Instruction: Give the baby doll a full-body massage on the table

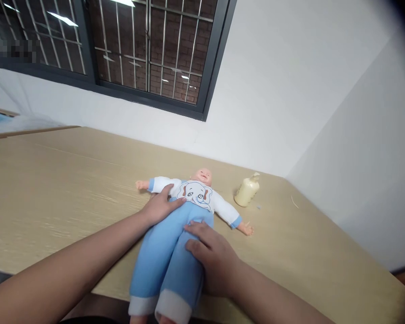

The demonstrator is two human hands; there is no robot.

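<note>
- Left grip half-spread: the doll is held at the waist.
- Right grip curled: it is held at the thigh.
- Doll laid face-up on the tabletop, near a bottle.
- A barred window is set behind.

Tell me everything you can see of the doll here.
The doll lies face up on the table, arms spread, head away from the person, feet out of frame. Its smiling head and its hands look like plastic. It wears a white top with blue cuffs and an elephant face, plus soft-looking blue trousers with whitish cuffs. The person's left hand touches its side; the right hand rests on one leg.
</note>
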